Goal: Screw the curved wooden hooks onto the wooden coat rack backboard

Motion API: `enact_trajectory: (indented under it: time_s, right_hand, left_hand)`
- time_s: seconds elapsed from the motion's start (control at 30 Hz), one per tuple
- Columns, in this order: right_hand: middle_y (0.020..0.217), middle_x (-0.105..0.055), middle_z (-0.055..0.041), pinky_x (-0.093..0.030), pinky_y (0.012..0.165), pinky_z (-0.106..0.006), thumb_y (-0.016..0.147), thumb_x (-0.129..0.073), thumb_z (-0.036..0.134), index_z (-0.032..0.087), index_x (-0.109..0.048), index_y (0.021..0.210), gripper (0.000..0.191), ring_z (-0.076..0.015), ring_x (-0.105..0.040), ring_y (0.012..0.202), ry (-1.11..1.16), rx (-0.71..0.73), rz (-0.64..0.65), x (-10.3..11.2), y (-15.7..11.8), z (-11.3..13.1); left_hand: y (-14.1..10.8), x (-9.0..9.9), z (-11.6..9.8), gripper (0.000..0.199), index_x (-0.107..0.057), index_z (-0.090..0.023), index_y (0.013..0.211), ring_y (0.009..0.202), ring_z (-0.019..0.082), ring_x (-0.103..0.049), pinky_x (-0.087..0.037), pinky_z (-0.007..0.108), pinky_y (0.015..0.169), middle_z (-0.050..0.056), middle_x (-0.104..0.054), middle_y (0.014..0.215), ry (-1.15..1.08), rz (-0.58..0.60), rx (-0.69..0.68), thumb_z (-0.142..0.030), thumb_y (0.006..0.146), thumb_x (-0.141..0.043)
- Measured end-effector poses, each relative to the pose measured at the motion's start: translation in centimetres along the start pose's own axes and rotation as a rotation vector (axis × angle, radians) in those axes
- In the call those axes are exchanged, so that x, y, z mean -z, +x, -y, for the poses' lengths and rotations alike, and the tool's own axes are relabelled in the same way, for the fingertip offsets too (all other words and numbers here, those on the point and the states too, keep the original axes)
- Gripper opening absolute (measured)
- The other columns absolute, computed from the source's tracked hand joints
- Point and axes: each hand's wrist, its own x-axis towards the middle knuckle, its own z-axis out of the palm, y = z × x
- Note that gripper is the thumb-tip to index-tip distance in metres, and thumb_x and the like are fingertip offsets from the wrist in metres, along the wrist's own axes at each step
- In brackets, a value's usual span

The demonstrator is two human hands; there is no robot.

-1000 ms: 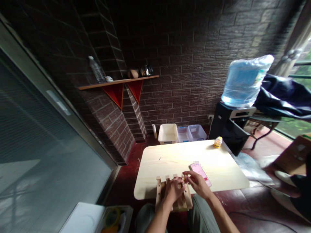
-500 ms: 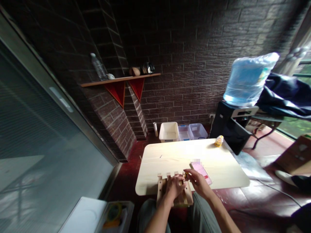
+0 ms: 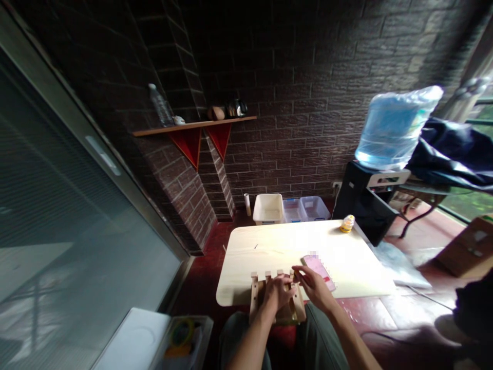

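A slatted wooden piece (image 3: 254, 300) with several upright posts rests at the near edge of the pale table (image 3: 246, 262), over my lap. My left hand (image 3: 278, 292) lies across its top, fingers bent against the wood. Just to the right, my right hand (image 3: 310, 282) pinches at the rightmost post; whatever small thing its fingertips hold is too small to make out. Beside my right hand, a pink phone-like slab (image 3: 320, 270) lies flat on the table.
A small yellow-and-white container (image 3: 347, 224) stands at the table's far right. Bins (image 3: 268, 208) sit behind the table. A black water dispenser (image 3: 356, 200) is at right. An open box (image 3: 185, 341) lies at lower left. Dark clothing of a person (image 3: 475, 313) shows at lower right.
The view has shifted slightly. Both hands stay on the wooden piece, with only slight finger movement. At the right edge, the person's dark shape and foot have moved.
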Motion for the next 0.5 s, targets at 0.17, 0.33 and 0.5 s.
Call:
enact_trajectory:
  time_s: [0.17, 0.33, 0.5]
  right_hand:
    - [0.102, -0.076, -0.0122, -0.061, 0.086, -0.04, 0.096, -0.054, 0.062, 0.018, -0.065, 0.119, 0.05, -0.026, -0.075, 0.095, 0.047, -0.043, -0.018, 0.2, -0.1, 0.0]
    - [0.102, -0.075, -0.0113, -0.061, 0.083, -0.038, 0.098, -0.055, 0.057, 0.019, -0.064, 0.117, 0.044, -0.0238, -0.075, 0.091, 0.06, -0.025, -0.014, -0.3, -0.6, 0.3]
    - [0.12, -0.07, -0.0138, -0.061, 0.084, -0.037, 0.1, -0.053, 0.051, 0.021, -0.066, 0.121, 0.039, -0.0234, -0.072, 0.098, 0.039, 0.071, 0.0, -0.8, -0.8, -0.1]
  left_hand:
    - [-0.1, -0.4, 0.5, 0.021, -0.075, -0.027, 0.093, 0.118, 0.028, -0.066, -0.047, 0.044, 0.113, 0.005, -0.075, 0.121, -0.032, -0.052, -0.048, -0.044, 0.083, -0.067]
    - [0.0, -0.7, 0.2, 0.026, -0.076, -0.023, 0.089, 0.11, 0.028, -0.07, -0.052, 0.042, 0.106, 0.006, -0.078, 0.113, -0.044, -0.087, -0.041, -0.045, 0.082, -0.065]
    - [0.0, -0.5, -0.3, 0.023, -0.076, -0.024, 0.08, 0.107, 0.027, -0.072, -0.055, 0.038, 0.102, 0.005, -0.079, 0.108, -0.041, -0.105, -0.038, -0.045, 0.08, -0.065]
